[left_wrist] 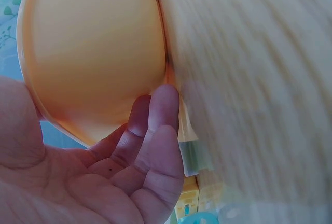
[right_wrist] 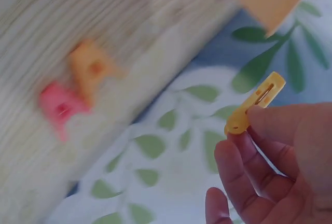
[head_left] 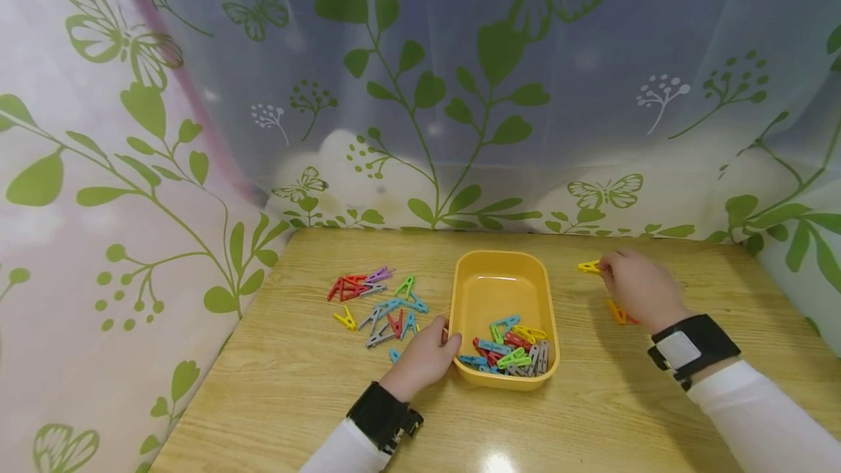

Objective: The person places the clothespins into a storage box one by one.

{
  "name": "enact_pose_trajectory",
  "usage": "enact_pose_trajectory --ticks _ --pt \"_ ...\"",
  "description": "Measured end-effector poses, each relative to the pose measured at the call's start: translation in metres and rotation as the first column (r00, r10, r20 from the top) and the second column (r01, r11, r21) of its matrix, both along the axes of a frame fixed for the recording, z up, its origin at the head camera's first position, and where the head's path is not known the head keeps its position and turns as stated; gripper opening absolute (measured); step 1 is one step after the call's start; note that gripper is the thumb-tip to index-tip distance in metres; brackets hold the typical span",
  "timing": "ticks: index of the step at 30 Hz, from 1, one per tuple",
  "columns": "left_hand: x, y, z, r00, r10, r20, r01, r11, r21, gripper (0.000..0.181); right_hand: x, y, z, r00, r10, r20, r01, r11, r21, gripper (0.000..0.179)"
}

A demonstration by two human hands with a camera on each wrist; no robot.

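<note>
My left hand (head_left: pixel 423 358) grips the near left side of a yellow plastic tray (head_left: pixel 462 276); in the left wrist view the thumb is at its rim and the fingers lie along the outer wall (left_wrist: pixel 98 53). Clothespins of several colours (head_left: pixel 502 352) lie in the near half of the tray. Right of the tray, my right hand (head_left: pixel 640 287) pinches a yellow clothespin (right_wrist: pixel 257 102) between thumb and fingers, raised above the table. An orange clothespin (right_wrist: pixel 93 68) and a red clothespin (right_wrist: pixel 62 107) lie side by side on the table below it.
Left of the tray is a loose spread of clothespins (head_left: pixel 377 309) in red, purple, grey, blue, green and yellow. The wooden table (head_left: pixel 276 400) is bordered at the back and sides by a leaf-and-butterfly patterned curtain (head_left: pixel 427 166).
</note>
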State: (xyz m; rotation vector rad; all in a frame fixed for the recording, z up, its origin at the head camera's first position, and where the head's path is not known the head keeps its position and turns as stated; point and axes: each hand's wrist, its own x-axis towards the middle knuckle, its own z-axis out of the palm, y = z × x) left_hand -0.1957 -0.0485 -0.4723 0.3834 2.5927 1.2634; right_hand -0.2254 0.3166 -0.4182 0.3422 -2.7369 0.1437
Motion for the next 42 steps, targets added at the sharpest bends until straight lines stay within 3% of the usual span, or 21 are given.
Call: enact_pose_trajectory --ticks 4,8,18,30,42 --pt "0.000 0.000 0.000 1.000 -0.002 0.003 0.002 1.000 0.000 0.026 0.010 -0.024 0.006 0.992 0.096 -0.076 -0.095 0.995 0.012 0.014" --pt "0.001 0.001 0.002 1.000 0.003 0.004 -0.003 1.000 0.004 0.027 0.022 -0.049 0.009 0.980 0.170 -0.101 -0.168 0.985 0.029 0.016" --pt "0.003 0.001 0.004 1.000 -0.001 -0.005 0.001 1.000 0.016 0.026 0.044 -0.093 0.003 0.953 0.303 -0.026 -0.300 0.950 0.080 0.015" --pt "0.003 0.001 0.004 1.000 -0.003 -0.009 0.003 1.000 0.011 0.026 0.056 -0.104 -0.008 0.937 0.348 0.028 -0.349 0.930 0.115 0.016" --pt "0.003 0.001 0.005 1.000 -0.001 -0.012 0.001 1.000 0.002 0.026 0.055 -0.103 -0.015 0.930 0.357 0.091 -0.366 0.923 0.122 0.013"
